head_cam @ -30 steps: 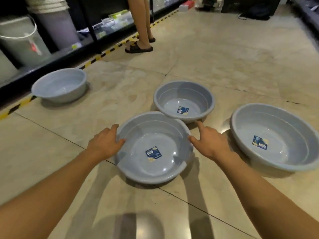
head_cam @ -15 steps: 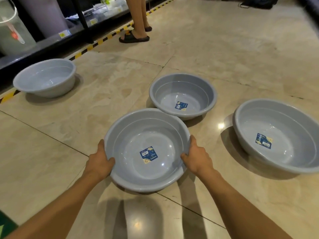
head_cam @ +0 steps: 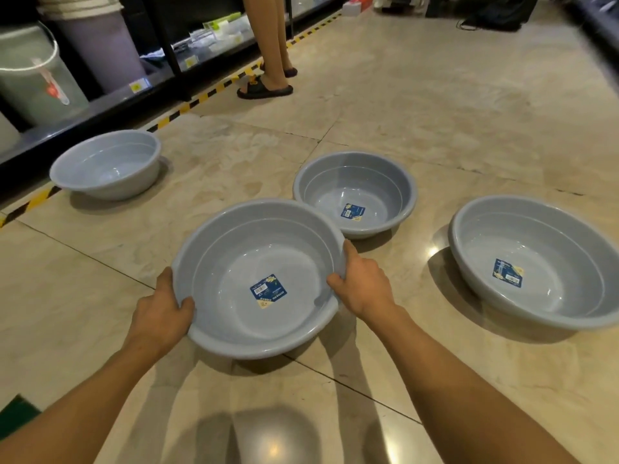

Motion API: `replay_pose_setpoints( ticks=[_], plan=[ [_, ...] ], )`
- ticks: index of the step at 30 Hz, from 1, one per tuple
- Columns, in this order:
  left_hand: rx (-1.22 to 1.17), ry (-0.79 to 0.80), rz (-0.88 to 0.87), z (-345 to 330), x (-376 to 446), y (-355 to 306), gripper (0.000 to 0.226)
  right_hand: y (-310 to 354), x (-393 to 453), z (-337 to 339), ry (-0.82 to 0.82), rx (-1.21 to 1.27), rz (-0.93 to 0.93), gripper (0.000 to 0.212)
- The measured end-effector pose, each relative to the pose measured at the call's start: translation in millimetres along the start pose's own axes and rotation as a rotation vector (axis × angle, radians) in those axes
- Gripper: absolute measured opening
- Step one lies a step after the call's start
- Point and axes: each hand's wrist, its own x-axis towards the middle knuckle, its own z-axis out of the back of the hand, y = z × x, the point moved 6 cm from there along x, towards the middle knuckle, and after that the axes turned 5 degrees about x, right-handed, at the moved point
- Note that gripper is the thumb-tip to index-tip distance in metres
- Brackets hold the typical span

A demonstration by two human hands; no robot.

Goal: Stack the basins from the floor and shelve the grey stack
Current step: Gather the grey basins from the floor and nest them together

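Head view: one camera only, looking down at a tiled floor.
Held basin: near basin (head_cam: 258,279), gripped at opposite sides of its rim; judged just off the floor, since a shadow shows under its near edge.
Left hand: left hand (head_cam: 160,316) on the left rim, thumb over the lip, fingers curled under and out of sight; clamped on the near basin.
Right hand: right hand (head_cam: 363,284) on the right rim, thumb on the inside wall, fingers wrapped outside; clamped on the near basin too.
Other basins: middle basin (head_cam: 355,192) just beyond, its rim overlapped in view by the held one; right basin (head_cam: 536,262) well apart to the right; far basin (head_cam: 107,164) near the shelf (head_cam: 100,112) at left.
Progress: nothing nested yet; all four basins single. Judged at the first pick-up.
Left to do: nest the four, then carry the grey stack to the shelf.
Material: smooth blue-grey plastic, slightly glossy, likely light and a little flexible.
Shape: round, shallow, sloped walls with a step ring, rolled lip; should nest readily.
Labels: blue sticker on the floor of three; none seen in the far one.
Floor: polished beige tile with glare; yellow-black tape along the shelf.
Bystander: bare legs in sandals (head_cam: 264,90) by the shelf.
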Motion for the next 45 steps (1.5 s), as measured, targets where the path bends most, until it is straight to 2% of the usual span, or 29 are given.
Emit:
replay_pose_setpoints(
  ticks=[3, 5, 7, 11, 15, 19, 26, 30, 35, 41, 45],
  plan=[
    [-0.015, -0.056, -0.079, 27, 14, -40, 0.057, 9, 9, 40, -0.081, -0.008, 0.039, 0.065],
    [-0.040, -0.073, -0.138, 43, 24, -79, 0.056, 9, 14, 78, -0.166, -0.022, 0.060, 0.056],
    [-0.062, -0.084, -0.208, 54, 34, -126, 0.058, 0, 17, 123, -0.252, -0.031, 0.053, 0.049],
    [-0.112, -0.093, -0.380, 60, 43, -241, 0.062, -42, 6, 217, -0.418, -0.049, -0.035, 0.050],
    [-0.202, -0.068, -0.490, 42, 33, -349, 0.062, -101, -22, 300, -0.596, -0.098, -0.122, 0.043],
    [-0.244, 0.004, -0.632, 4, 6, -438, 0.061, -164, -52, 357, -0.636, -0.124, -0.241, 0.044],
    [-0.201, 0.087, -0.713, -40, -36, -552, 0.063, -241, -89, 430, -0.709, -0.121, -0.340, 0.038],
    [-0.167, 0.164, -0.702, -52, -52, -568, 0.062, -265, -93, 437, -0.716, -0.105, -0.348, 0.045],
    [-0.109, 0.174, -0.732, -84, -40, -570, 0.060, -301, -82, 398, -0.625, -0.048, -0.429, 0.053],
    [0.038, 0.234, -0.694, -178, -15, -538, 0.066, -356, -69, 323, -0.602, 0.006, -0.498, 0.059],
    [0.050, 0.278, -0.694, -231, -13, -509, 0.069, -383, -68, 277, -0.552, 0.001, -0.583, 0.063]
  ],
)
